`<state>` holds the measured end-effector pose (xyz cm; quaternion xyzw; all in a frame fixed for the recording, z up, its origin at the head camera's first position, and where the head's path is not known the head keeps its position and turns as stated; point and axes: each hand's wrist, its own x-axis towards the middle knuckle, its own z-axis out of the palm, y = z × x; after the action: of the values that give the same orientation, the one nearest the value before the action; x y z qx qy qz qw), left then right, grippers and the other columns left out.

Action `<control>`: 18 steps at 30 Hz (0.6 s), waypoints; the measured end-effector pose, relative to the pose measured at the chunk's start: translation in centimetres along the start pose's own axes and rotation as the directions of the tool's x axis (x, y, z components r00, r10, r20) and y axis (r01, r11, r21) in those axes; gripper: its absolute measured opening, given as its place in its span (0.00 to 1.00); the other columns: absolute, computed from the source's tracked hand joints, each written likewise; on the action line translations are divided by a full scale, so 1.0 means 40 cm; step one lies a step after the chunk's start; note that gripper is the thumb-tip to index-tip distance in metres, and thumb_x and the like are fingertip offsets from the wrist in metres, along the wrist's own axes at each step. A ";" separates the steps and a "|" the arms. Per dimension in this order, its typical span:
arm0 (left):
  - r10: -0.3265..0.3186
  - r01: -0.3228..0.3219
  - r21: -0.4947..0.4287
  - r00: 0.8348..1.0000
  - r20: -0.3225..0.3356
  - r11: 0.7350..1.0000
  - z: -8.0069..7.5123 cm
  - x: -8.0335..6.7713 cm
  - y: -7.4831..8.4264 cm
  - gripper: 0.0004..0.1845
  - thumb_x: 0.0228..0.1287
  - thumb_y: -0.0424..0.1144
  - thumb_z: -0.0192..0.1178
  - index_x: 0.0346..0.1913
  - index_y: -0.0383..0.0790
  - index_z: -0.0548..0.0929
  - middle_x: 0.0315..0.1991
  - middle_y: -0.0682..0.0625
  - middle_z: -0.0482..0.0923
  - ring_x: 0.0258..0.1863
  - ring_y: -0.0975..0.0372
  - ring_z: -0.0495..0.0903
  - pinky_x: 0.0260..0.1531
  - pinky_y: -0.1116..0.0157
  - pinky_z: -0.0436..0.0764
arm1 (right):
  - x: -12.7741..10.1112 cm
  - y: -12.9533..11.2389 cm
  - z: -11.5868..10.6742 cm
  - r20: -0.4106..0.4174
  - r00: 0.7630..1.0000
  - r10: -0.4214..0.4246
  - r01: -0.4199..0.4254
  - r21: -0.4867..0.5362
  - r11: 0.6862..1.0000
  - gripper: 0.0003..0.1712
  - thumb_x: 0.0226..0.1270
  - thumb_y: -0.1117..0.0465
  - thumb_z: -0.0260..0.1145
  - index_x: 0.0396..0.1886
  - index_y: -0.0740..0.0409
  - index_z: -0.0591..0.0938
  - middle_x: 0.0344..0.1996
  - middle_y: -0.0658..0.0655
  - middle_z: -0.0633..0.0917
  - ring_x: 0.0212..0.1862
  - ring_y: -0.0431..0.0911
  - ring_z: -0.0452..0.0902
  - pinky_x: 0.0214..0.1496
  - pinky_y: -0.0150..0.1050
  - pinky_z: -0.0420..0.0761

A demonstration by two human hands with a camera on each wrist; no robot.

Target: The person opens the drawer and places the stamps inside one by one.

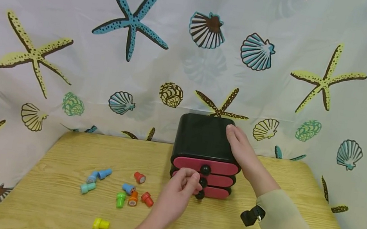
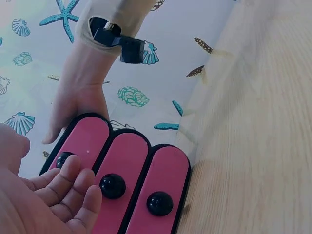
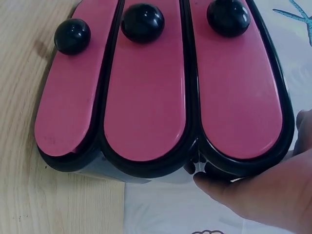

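A black mini drawer chest (image 1: 206, 136) with three pink drawer fronts (image 2: 124, 161) and round black knobs (image 3: 142, 23) stands at the back of the table. All three drawers look pushed in. My left hand (image 1: 179, 193) is in front of the knobs with its fingers loosely bent and nothing in them. In the left wrist view those fingers (image 2: 73, 195) overlap the top drawer, right beside its knob. My right hand (image 1: 243, 151) holds the chest's upper right edge, thumb on the top and the other fingers down the side.
On the wooden table (image 1: 75, 149), left of the chest, lie several small stamps: blue, teal, red, orange and a green stamp (image 1: 120, 199). A yellow stamp (image 1: 101, 224) lies nearer the front. A patterned cloth (image 1: 162, 64) hangs behind the table and along its sides.
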<state>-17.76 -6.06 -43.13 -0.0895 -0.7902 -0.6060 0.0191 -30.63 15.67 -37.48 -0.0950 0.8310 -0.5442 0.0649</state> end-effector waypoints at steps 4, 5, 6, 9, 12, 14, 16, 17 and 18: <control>-0.052 0.059 -0.130 0.997 0.055 0.990 0.016 0.006 0.002 0.23 0.90 0.53 0.53 0.63 0.35 0.81 0.43 0.47 0.89 0.45 0.54 0.88 0.54 0.53 0.86 | 0.010 -0.002 0.003 -0.007 0.999 0.043 -0.043 -0.050 0.998 0.46 0.92 0.34 0.44 0.93 0.54 0.48 0.91 0.63 0.40 0.90 0.62 0.31 0.87 0.66 0.43; -0.066 0.076 -0.160 0.996 0.066 0.984 0.020 0.008 0.003 0.24 0.90 0.53 0.53 0.63 0.33 0.81 0.43 0.46 0.90 0.45 0.53 0.88 0.54 0.51 0.86 | 0.011 -0.002 0.004 -0.007 0.998 0.054 -0.055 -0.065 0.996 0.46 0.92 0.34 0.44 0.93 0.53 0.47 0.91 0.64 0.40 0.90 0.63 0.31 0.87 0.66 0.43; -0.083 0.096 -0.189 0.994 0.077 0.977 0.024 0.009 0.004 0.24 0.90 0.53 0.53 0.63 0.32 0.81 0.43 0.45 0.90 0.45 0.52 0.88 0.54 0.50 0.87 | 0.013 -0.002 0.005 -0.009 0.998 0.065 -0.065 -0.079 0.995 0.46 0.92 0.34 0.45 0.93 0.52 0.46 0.91 0.64 0.39 0.90 0.63 0.31 0.87 0.67 0.44; -0.126 0.145 -0.233 0.988 0.093 0.962 0.033 0.014 0.007 0.26 0.90 0.54 0.53 0.64 0.31 0.82 0.43 0.45 0.90 0.45 0.51 0.88 0.55 0.49 0.87 | 0.018 0.001 0.007 -0.019 0.997 0.078 -0.079 -0.098 0.992 0.46 0.91 0.35 0.47 0.94 0.49 0.45 0.91 0.63 0.37 0.89 0.63 0.31 0.87 0.67 0.44; -0.163 0.181 -0.247 0.982 0.093 0.952 0.041 0.019 0.006 0.28 0.90 0.56 0.53 0.65 0.32 0.82 0.43 0.46 0.90 0.45 0.51 0.89 0.54 0.51 0.87 | 0.021 0.005 0.007 -0.019 0.997 0.078 -0.080 -0.103 0.991 0.48 0.90 0.34 0.49 0.94 0.49 0.43 0.91 0.63 0.37 0.89 0.64 0.30 0.87 0.68 0.44; -0.183 0.201 -0.257 0.979 0.092 0.945 0.045 0.022 0.005 0.28 0.90 0.56 0.52 0.65 0.32 0.82 0.43 0.46 0.90 0.45 0.51 0.89 0.52 0.53 0.88 | 0.027 0.011 0.007 -0.024 0.996 0.081 -0.083 -0.095 0.992 0.49 0.90 0.34 0.50 0.94 0.49 0.42 0.91 0.63 0.38 0.89 0.64 0.31 0.87 0.68 0.45; -0.204 0.220 -0.271 0.975 0.089 0.937 0.049 0.026 0.002 0.28 0.90 0.57 0.52 0.65 0.33 0.82 0.43 0.46 0.91 0.44 0.53 0.89 0.50 0.55 0.88 | 0.034 0.018 0.008 -0.023 0.996 0.087 -0.089 -0.085 0.992 0.49 0.90 0.35 0.51 0.94 0.48 0.41 0.91 0.62 0.38 0.90 0.63 0.32 0.87 0.67 0.45; -0.214 0.230 -0.281 0.973 0.088 0.932 0.051 0.028 0.002 0.28 0.90 0.57 0.52 0.64 0.33 0.83 0.43 0.46 0.91 0.44 0.54 0.90 0.50 0.56 0.88 | 0.037 0.021 0.008 -0.026 0.996 0.086 -0.088 -0.077 0.993 0.49 0.90 0.36 0.52 0.94 0.48 0.42 0.91 0.62 0.39 0.90 0.62 0.33 0.87 0.66 0.46; -0.221 0.236 -0.292 0.972 0.086 0.927 0.053 0.031 0.000 0.28 0.89 0.58 0.52 0.63 0.33 0.83 0.44 0.46 0.91 0.43 0.55 0.90 0.49 0.57 0.88 | 0.039 0.023 0.009 -0.026 0.996 0.086 -0.087 -0.069 0.994 0.49 0.90 0.36 0.52 0.94 0.49 0.42 0.91 0.62 0.40 0.90 0.62 0.33 0.87 0.66 0.46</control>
<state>-18.81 -3.88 -43.52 -0.0144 -0.6942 -0.7145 -0.0859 -32.17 15.33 -38.48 -0.0551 0.8537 -0.5122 0.0756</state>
